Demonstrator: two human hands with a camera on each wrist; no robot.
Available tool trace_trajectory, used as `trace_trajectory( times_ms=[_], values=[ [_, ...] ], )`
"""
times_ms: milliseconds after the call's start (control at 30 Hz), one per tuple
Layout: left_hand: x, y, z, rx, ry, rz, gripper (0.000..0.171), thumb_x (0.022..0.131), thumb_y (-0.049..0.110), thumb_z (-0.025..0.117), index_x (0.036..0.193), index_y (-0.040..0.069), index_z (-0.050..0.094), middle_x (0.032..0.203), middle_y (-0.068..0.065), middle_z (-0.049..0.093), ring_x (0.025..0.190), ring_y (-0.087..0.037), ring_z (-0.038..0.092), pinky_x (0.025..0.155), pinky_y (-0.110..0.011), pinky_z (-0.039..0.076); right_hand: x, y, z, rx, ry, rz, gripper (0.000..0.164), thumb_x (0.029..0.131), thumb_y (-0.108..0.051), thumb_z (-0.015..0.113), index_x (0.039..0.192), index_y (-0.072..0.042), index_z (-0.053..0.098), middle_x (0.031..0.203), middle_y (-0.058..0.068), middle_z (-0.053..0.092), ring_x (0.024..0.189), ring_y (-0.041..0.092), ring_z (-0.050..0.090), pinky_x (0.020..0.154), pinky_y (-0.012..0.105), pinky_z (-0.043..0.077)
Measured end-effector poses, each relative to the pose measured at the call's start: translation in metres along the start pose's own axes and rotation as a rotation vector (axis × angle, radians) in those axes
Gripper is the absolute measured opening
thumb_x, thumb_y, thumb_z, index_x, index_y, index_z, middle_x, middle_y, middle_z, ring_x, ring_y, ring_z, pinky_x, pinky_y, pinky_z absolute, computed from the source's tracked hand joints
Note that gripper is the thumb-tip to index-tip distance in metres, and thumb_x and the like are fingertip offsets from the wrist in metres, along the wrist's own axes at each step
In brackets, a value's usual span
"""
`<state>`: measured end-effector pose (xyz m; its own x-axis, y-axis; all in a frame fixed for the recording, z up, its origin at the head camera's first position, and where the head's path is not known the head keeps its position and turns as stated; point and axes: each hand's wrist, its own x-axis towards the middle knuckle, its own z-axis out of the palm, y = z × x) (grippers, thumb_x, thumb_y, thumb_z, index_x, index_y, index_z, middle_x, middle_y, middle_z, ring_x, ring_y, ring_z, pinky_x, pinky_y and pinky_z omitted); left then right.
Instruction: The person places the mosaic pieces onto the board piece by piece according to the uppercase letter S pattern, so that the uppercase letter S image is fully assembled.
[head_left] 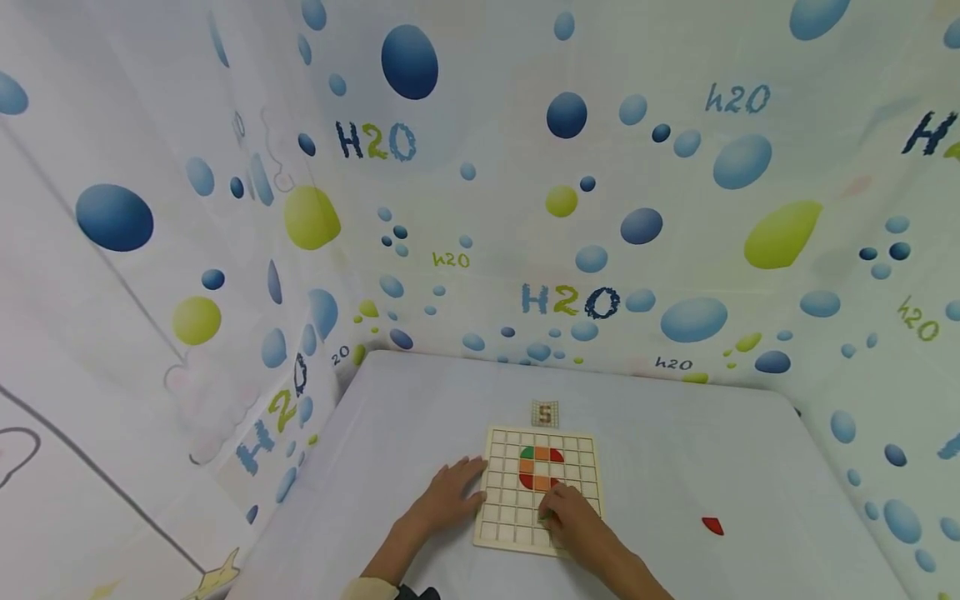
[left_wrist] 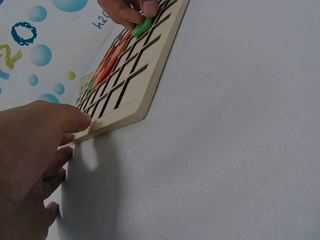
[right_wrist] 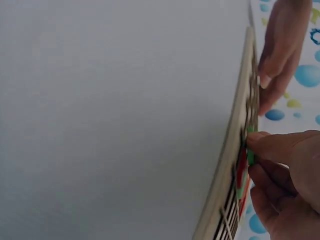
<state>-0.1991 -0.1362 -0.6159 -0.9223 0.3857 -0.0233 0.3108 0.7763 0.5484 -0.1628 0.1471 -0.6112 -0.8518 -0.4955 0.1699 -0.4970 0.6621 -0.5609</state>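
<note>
A pale wooden grid board (head_left: 506, 532) lies on the table, with orange, red and green tiles set in a curved figure (head_left: 542, 453) in its upper middle. My right hand (head_left: 576, 523) is over the board's lower right part and pinches a small green tile (left_wrist: 142, 26) between thumb and fingers. In the right wrist view the green tile (right_wrist: 251, 150) shows at the fingertips, close to the board's face. My left hand (head_left: 448, 497) rests at the board's left edge, its fingers loosely extended and the thumb against the rim. The right hand hides some grid cells.
Just beyond the board lies a small card (head_left: 545, 413) printed with an S figure on a grid. A loose red tile (head_left: 712, 526) sits on the white table (head_left: 675, 450), well to the right. Patterned curtains (head_left: 480, 208) hang behind and at both sides.
</note>
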Motion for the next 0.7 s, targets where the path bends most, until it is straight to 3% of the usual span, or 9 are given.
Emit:
trace_trajectory(
  times_ms=[233, 467, 700],
  values=[
    [0.0004, -0.0018, 0.0026, 0.006, 0.008, 0.000, 0.056, 0.102, 0.028, 0.067, 0.153, 0.008, 0.053, 0.157, -0.015, 0.054, 0.150, -0.042, 0.043, 0.124, -0.066, 0.030, -0.0014, 0.0036, 0.0073, -0.097, 0.040, -0.036, 0.018, 0.088, -0.007, 0.085, 0.090, -0.021, 0.073, 0.094, -0.016, 0.063, 0.086, 0.002, 0.052, 0.073, 0.025, 0.053],
    [0.0016, -0.0041, 0.0044, -0.001, 0.004, -0.002, 0.058, 0.102, 0.029, 0.066, 0.153, 0.008, 0.052, 0.158, -0.015, 0.054, 0.151, -0.042, 0.042, 0.125, -0.067, 0.029, -0.0021, 0.0010, 0.0103, -0.140, 0.051, -0.028, 0.014, 0.088, -0.010, 0.085, 0.090, -0.020, 0.076, 0.094, -0.016, 0.069, 0.091, 0.004, 0.061, 0.083, 0.035, 0.055],
    [0.0013, -0.0034, 0.0043, -0.008, 0.007, 0.003, 0.057, 0.102, 0.030, 0.066, 0.154, 0.008, 0.052, 0.159, -0.015, 0.053, 0.151, -0.042, 0.042, 0.125, -0.067, 0.029, -0.0055, -0.0032, 0.0087, -0.196, 0.074, -0.026, 0.017, 0.087, -0.013, 0.087, 0.089, -0.023, 0.074, 0.100, -0.016, 0.066, 0.099, 0.009, 0.060, 0.085, 0.042, 0.047]
  ],
)
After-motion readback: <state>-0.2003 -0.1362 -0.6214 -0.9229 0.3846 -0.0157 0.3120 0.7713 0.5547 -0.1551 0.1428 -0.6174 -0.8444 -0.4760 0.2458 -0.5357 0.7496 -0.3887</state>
